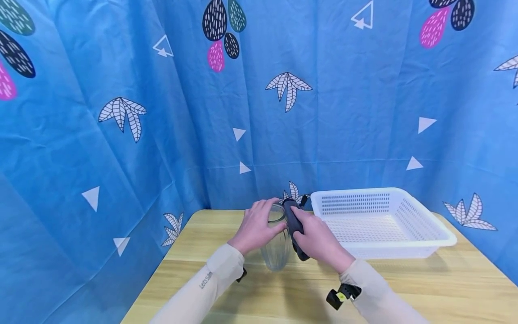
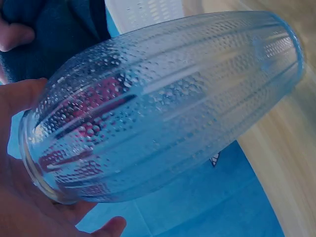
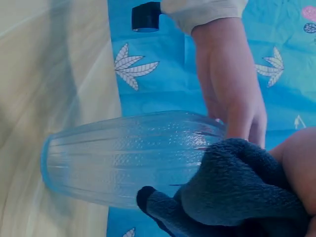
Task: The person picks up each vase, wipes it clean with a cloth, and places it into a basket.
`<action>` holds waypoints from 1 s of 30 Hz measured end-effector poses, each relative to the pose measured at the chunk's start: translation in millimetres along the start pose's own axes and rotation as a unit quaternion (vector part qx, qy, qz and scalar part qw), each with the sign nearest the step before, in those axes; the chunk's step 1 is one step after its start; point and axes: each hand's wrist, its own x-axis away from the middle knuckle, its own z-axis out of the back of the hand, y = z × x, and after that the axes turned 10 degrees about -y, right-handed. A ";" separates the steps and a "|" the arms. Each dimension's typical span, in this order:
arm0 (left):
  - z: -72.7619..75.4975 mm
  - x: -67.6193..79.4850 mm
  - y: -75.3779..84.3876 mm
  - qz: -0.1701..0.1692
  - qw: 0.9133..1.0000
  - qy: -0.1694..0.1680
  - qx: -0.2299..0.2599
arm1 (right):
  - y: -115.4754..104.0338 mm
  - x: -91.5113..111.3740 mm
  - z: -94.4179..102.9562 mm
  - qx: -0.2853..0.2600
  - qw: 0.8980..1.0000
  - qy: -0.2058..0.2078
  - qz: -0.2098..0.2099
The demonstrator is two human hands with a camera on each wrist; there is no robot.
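A clear glass vase [image 1: 276,254] with a ribbed, dimpled surface is upright, mouth upward, over the table; whether its base touches the wood I cannot tell. My left hand [image 1: 259,227] grips it around the top, thumb and fingers spread at the rim. In the left wrist view the vase [image 2: 163,108] fills most of the picture. Beside the mouth, my right hand [image 1: 317,236] holds a dark grey cloth [image 1: 292,220], bunched and hanging down. The right wrist view shows the cloth [image 3: 237,187] close against the vase's upper side, partly hiding it.
A white perforated plastic basket [image 1: 384,252] stands on the right side of the light wooden table [image 1: 178,270], just beyond my right hand. Behind the table hangs a blue patterned curtain [image 1: 340,121], which also runs along both sides.
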 end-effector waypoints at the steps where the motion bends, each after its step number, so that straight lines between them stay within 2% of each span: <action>1: 0.3 -0.3 0.6 -0.001 1.000 -0.004 0.004 | 0.2 -0.9 -1.3 0.006 1.000 -0.007 0.001; 5: -4.7 -2.1 -0.5 -0.005 1.000 -0.007 0.015 | 4.9 -3.2 -11.9 0.028 0.999 -0.042 -0.006; 10: -9.1 -2.9 -2.2 -0.001 1.000 -0.009 0.016 | 15.5 -2.8 -25.8 0.004 0.995 -0.089 -0.042; 15: -8.4 -2.1 -0.5 -0.002 1.000 -0.014 0.021 | 30.6 0.9 -45.2 0.000 0.983 -0.169 -0.072; 18: -7.2 -2.3 -0.9 -0.003 1.000 -0.020 0.017 | 38.4 2.5 -55.5 0.008 0.977 -0.199 -0.077; 22: -4.4 -3.6 -1.8 -0.007 1.000 -0.024 -0.003 | 41.7 3.1 -58.1 0.000 0.978 -0.195 -0.075; 30: -0.6 -1.9 -2.3 0.018 0.999 -0.036 -0.020 | 28.4 8.1 -40.0 -0.012 0.982 -0.172 -0.079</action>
